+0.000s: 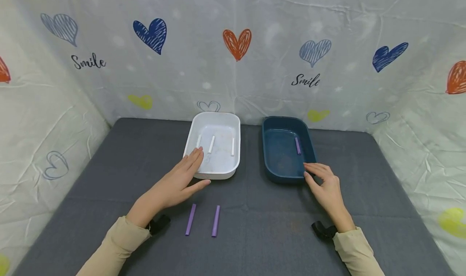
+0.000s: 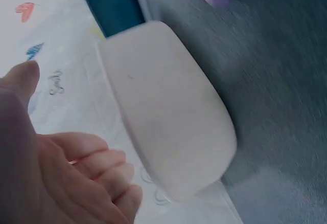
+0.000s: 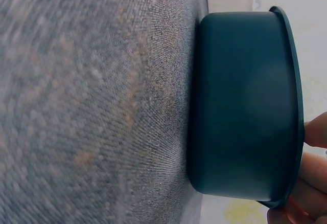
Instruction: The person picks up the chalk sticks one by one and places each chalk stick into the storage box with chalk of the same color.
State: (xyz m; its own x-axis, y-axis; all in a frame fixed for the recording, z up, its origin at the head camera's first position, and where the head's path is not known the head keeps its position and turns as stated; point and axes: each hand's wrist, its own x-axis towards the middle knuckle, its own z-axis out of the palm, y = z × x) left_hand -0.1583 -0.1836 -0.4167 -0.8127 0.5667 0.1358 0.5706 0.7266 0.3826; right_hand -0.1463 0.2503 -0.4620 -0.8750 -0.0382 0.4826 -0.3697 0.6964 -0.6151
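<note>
My left hand (image 1: 180, 179) is spread, fingers straight, over the near left rim of the white tray (image 1: 217, 175); its palm shows bare in the left wrist view. Inside that tray lie three white chalk-like sticks (image 1: 211, 144). At the near right corner of the dark blue tray (image 1: 283, 179), my right hand (image 1: 325, 187) holds the rim, with the thumb at the near edge and fingers (image 3: 309, 196) curled round the corner. One purple chalk-like stick (image 1: 297, 145) lies in the blue tray. Two more purple sticks (image 1: 215, 221) lie on the table between my forearms.
A dark grey cloth covers the table (image 1: 255, 243). Behind it hangs a white curtain (image 1: 269, 57) printed with hearts, which also runs down both sides. Both trays stand side by side near the back edge, with a narrow gap between them. Black straps (image 1: 324, 230) circle both wrists.
</note>
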